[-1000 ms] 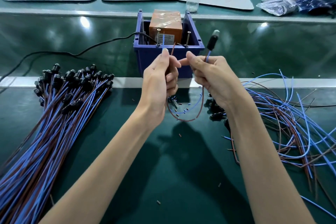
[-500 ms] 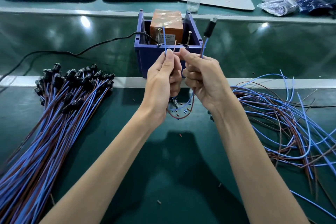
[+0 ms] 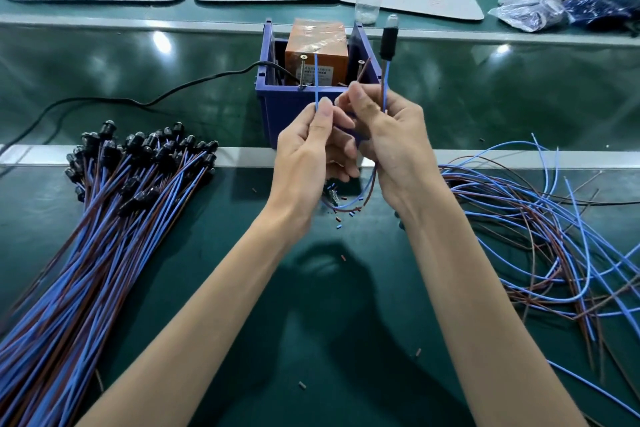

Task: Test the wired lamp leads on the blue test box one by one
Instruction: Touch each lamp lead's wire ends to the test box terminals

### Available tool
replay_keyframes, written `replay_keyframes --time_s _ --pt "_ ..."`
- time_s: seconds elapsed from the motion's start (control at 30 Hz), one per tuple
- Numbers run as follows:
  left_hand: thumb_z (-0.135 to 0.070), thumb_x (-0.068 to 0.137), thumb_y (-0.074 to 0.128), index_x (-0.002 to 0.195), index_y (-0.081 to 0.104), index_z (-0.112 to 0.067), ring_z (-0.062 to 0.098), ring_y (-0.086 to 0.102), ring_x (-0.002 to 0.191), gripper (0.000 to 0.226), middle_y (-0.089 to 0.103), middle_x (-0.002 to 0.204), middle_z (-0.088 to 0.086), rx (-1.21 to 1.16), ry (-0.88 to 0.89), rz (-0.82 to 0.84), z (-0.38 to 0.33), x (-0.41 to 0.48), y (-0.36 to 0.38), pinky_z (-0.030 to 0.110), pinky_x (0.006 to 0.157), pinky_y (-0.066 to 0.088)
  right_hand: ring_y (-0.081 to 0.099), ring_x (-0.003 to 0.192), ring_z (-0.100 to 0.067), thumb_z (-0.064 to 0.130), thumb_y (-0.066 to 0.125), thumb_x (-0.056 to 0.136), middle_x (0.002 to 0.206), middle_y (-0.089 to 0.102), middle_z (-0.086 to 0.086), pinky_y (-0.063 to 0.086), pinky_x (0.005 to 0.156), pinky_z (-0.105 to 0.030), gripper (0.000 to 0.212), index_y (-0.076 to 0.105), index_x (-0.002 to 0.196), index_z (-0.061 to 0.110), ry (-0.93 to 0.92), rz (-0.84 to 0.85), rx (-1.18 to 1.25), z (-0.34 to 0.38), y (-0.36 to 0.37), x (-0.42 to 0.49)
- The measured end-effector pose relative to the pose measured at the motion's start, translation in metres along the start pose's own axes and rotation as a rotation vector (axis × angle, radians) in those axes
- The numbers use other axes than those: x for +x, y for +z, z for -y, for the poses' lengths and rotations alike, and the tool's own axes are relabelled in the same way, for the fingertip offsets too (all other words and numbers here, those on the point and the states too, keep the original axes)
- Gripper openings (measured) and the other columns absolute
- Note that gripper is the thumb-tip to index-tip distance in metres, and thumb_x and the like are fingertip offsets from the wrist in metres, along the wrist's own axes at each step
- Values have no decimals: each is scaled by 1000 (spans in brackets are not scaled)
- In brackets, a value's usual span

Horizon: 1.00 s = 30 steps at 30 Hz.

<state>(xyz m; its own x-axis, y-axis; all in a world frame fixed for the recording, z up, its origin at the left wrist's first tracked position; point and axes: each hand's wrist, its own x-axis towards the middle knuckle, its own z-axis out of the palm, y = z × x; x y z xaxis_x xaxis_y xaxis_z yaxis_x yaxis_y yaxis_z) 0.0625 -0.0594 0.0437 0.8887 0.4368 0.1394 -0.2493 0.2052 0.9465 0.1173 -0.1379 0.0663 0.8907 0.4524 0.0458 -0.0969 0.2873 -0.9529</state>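
Note:
The blue test box (image 3: 277, 104) stands mid-table with an orange transformer (image 3: 317, 45) inside and two upright screws, the left screw (image 3: 303, 71) and the right screw (image 3: 360, 69). My left hand (image 3: 311, 156) pinches a blue lead (image 3: 316, 80) that rises beside the left screw. My right hand (image 3: 388, 146) pinches a brown lead (image 3: 364, 69) near the right screw and also holds the wires under a black lamp holder (image 3: 388, 38) with a clear bulb, which stands upright above my fingers. The lamp's wires loop down below both hands.
A bundle of wired lamps (image 3: 104, 218) lies at the left, black heads toward the box. Loose blue and brown wires (image 3: 536, 236) sprawl at the right. A black power cable (image 3: 138, 100) runs left from the box. Cut insulation bits (image 3: 343, 215) dot the green mat.
Both hands moved up and forward to the box. The lamp holder rose. The blue and brown lead ends now spread apart, each beside a screw.

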Motion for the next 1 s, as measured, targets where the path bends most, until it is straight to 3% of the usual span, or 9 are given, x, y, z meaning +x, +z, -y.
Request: replay_keyframes --time_s 0.13,0.27,0.43,0.53,0.6,0.67,0.77,0.83,1.0 --pt "-22 105 36 75 56 -15 3 39 42 36 46 53 -11 -16 23 -53 3 -4 4 15 41 31 64 52 -10 19 55 97 70 69 -3 43 43 -17 17 59 82 10 -72 -108 -19 3 -3 2" --pt "-19 105 36 76 57 -17 5 32 44 35 40 56 -10 -70 118 -127 6 -8 11 15 42 29 64 59 -9 17 60 94 76 73 0 45 45 -18 13 68 89 8 -12 1 45 1 -2 -1" --pt "-25 105 36 76 57 -17 10 57 56 36 60 62 -7 -33 74 -195 6 -5 10 22 56 49 60 55 -10 14 55 96 78 73 0 46 45 -19 15 67 87 10 -39 25 68 -1 -1 -1" --pt "-31 105 33 73 50 -17 14 66 57 39 64 63 -6 84 51 -359 6 -3 7 22 50 49 69 60 -10 18 53 98 67 69 3 38 41 -13 17 65 88 13 -49 -84 50 1 -5 2" --pt "-31 105 32 73 47 -16 13 53 40 39 51 48 -8 95 85 -487 4 -1 1 20 40 38 65 54 -5 19 54 98 62 68 5 25 38 -12 18 66 85 16 -89 -174 -9 5 -10 5" --pt "-31 105 33 71 48 -16 8 31 36 40 34 44 -11 36 127 -549 -1 2 -4 20 39 28 59 48 -3 18 56 97 60 67 5 21 38 -13 16 66 85 14 -151 -237 16 10 -17 8" --pt "-33 104 37 64 47 -17 5 25 39 44 28 46 -15 -78 102 -517 -8 0 -3 18 40 25 48 45 -2 18 57 96 59 65 4 22 38 -14 17 66 83 12 -188 -287 90 16 -25 10" --pt "-30 102 43 61 36 -19 5 23 38 43 27 44 -15 -129 65 -441 -9 -4 2 16 39 23 44 45 -3 17 56 97 58 63 4 23 38 -13 18 63 81 12 -157 -287 85 17 -28 10" --pt "4 95 44 73 22 -20 5 16 36 39 21 45 -14 -232 22 -172 -6 -7 8 17 37 18 33 40 -3 15 52 98 50 50 6 21 37 -13 23 61 77 12 -90 -102 61 15 -27 11"
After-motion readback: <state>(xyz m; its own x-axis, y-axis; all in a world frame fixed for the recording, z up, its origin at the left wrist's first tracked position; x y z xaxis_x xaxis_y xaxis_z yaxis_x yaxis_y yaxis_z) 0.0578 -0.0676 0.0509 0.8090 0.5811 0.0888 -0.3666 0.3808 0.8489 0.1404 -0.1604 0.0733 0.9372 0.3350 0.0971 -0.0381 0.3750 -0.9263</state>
